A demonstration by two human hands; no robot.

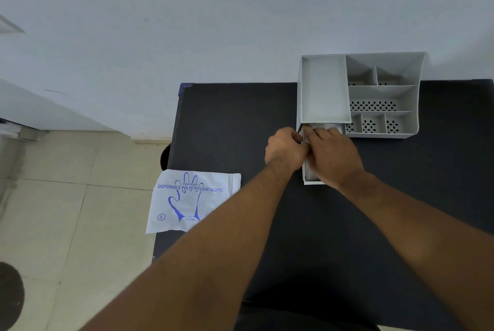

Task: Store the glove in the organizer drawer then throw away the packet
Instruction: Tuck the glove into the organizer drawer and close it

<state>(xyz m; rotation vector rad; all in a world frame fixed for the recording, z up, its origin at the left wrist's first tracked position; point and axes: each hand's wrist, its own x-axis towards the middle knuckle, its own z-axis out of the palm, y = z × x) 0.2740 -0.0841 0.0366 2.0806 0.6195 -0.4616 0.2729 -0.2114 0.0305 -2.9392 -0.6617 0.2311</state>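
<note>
A grey organizer (385,91) with several compartments stands at the back of the black table (240,122). Its drawer (311,181) is pulled out toward me. A pale, translucent glove (327,126) lies in the drawer, mostly hidden by my hands. My right hand (331,154) lies flat on the glove and presses it down inside the drawer. My left hand (287,147) is at the drawer's left wall, its fingers curled on the glove's edge. The white packet (192,201), printed in blue "Disposable Polyethylene Gloves", lies on the table's left edge and overhangs it.
The table stands against a white wall (240,23). Beige floor tiles (66,210) lie to the left. A dark round object (10,296) shows at the lower left on the floor, and a dark rounded shape (165,155) sits by the table's left side.
</note>
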